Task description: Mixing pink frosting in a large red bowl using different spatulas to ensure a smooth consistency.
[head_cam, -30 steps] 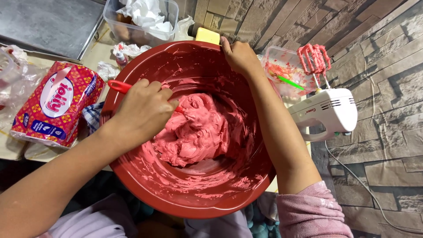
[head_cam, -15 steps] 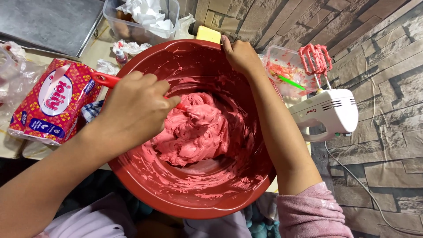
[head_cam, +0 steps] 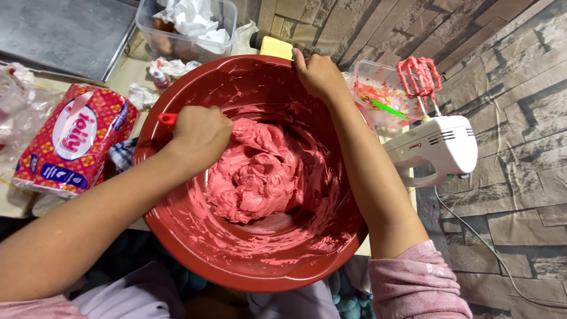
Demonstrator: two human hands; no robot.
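A big red bowl (head_cam: 177,233) fills the middle of the view and holds a mound of thick pink cream (head_cam: 260,171). My left hand (head_cam: 199,134) is closed around a red-handled spatula (head_cam: 167,119), whose blade is buried in the cream at the mound's left side. My right hand (head_cam: 318,73) grips the bowl's far rim, fingers curled over the edge. Pink smears coat the bowl's inner wall.
A white hand mixer (head_cam: 437,147) with pink-coated beaters (head_cam: 418,75) lies right of the bowl, beside a clear smeared container (head_cam: 378,88). A red patterned tissue pack (head_cam: 71,139) lies left. A clear tub of crumpled paper (head_cam: 188,26) and a yellow sponge (head_cam: 276,47) sit behind.
My left hand has moved the spatula through the cream, pushing the mound toward the bowl's middle. My right hand has stayed on the far rim.
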